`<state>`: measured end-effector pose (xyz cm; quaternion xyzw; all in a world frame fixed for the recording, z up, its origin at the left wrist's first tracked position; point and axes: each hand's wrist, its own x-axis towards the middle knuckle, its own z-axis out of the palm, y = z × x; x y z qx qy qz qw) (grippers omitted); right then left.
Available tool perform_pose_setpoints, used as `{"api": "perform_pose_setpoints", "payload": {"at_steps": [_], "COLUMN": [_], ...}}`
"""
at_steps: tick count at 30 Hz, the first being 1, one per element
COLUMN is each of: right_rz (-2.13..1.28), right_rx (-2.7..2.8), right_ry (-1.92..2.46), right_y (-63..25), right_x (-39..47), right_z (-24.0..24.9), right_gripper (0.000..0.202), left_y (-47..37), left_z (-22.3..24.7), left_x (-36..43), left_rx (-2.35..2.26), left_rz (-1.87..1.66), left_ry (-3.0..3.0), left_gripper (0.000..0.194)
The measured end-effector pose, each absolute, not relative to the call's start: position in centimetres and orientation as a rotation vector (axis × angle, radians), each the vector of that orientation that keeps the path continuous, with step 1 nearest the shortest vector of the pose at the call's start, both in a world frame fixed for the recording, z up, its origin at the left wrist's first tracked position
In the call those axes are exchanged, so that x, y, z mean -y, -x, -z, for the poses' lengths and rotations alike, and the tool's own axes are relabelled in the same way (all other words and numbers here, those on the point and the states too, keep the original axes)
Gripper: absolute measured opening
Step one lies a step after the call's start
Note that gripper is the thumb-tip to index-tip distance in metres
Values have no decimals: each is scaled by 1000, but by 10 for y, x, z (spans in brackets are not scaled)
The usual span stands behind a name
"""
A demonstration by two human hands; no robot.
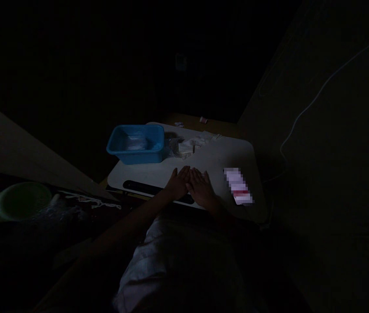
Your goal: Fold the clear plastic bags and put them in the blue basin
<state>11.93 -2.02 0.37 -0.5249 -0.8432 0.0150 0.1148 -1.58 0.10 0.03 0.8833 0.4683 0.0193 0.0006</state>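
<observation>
My left hand [178, 184] and my right hand [200, 188] are side by side over the near part of a small white table [230, 150]. Both are open, fingers stretched forward and pressed to nothing I can see held. Their inner edges meet or nearly meet. Beyond them lie crumpled white cloth or paper [186, 148] and some clear plastic [172, 148]. A blue basin [142, 157] stands at the table's far left, with a clear plastic-wrapped bundle [135, 142] inside. To the right of my hands lies a lit, blurred-out phone [238, 186].
The room is very dark. A black slot [145, 188] runs along the table's near edge. Behind the table lies a small red-and-white item [203, 120]. A white cable [315, 98] hangs along the right wall. At left is a green plastic basket [24, 201].
</observation>
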Motion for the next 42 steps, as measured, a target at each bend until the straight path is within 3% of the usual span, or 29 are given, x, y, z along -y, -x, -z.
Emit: {"api": "perform_pose_setpoints", "payload": {"at_steps": [42], "right_rz": [162], "right_rx": [2159], "right_ry": [1951], "right_y": [-162], "right_x": [25], "right_z": [1], "right_gripper": [59], "left_y": [13], "left_z": [1], "left_x": [-1], "left_rx": [-1522], "left_rz": [-149], "left_ry": [-2775], "left_gripper": [50]}}
